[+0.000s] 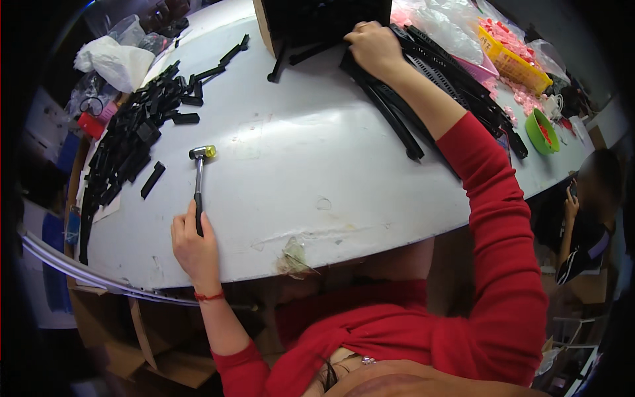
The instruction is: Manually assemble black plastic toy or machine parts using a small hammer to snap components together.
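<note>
Long, thin black plastic strips remain loose while my left fingers clasp a yellow-tipped metal hammer, my right fingers' hold unclear.

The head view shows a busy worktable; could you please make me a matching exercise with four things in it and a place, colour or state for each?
Things:
1. Hammer
2. Bowl
3. Basket
4. Right hand

Descriptions:
A. Yellow, heaped with pink pieces
B. At the far side of the table, beside long black strips
C. Green, with small red pieces inside
D. Held by its handle in the left hand

Right pairs: 1-D, 2-C, 3-A, 4-B
</note>
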`<state>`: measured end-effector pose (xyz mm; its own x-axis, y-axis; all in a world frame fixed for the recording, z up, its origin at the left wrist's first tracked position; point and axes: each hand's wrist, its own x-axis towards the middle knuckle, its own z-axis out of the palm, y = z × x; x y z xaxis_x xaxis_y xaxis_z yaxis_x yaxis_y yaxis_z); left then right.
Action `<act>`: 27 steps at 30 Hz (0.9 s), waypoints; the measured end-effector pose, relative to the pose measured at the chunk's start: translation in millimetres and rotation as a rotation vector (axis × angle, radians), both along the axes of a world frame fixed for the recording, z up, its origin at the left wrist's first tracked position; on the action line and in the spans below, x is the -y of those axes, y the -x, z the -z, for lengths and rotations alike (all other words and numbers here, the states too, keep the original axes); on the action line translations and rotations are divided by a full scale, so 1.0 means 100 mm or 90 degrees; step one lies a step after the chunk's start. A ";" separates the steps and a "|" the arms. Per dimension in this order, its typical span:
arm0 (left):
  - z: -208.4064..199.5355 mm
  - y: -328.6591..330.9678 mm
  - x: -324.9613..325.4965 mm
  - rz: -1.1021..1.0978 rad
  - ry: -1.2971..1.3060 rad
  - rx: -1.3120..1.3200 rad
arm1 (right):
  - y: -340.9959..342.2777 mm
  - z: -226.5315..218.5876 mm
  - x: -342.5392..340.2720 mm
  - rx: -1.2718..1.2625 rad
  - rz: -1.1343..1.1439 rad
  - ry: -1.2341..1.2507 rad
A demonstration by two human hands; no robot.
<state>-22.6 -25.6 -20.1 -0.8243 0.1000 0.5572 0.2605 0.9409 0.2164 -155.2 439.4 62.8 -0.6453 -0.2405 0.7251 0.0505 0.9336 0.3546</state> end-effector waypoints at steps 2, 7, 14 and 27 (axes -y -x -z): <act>-0.01 -0.02 0.03 -0.009 -0.003 0.002 | 0.24 0.06 0.39 0.208 0.035 -0.039; -0.04 -0.05 0.03 0.013 -0.030 -0.010 | 1.08 0.59 0.59 0.315 0.054 0.048; -0.04 -0.08 0.07 0.028 -0.052 -0.024 | 1.46 0.92 0.54 0.283 0.046 -0.029; 0.00 -0.03 0.14 0.017 -0.066 -0.020 | -1.27 0.08 1.46 0.243 -0.596 0.708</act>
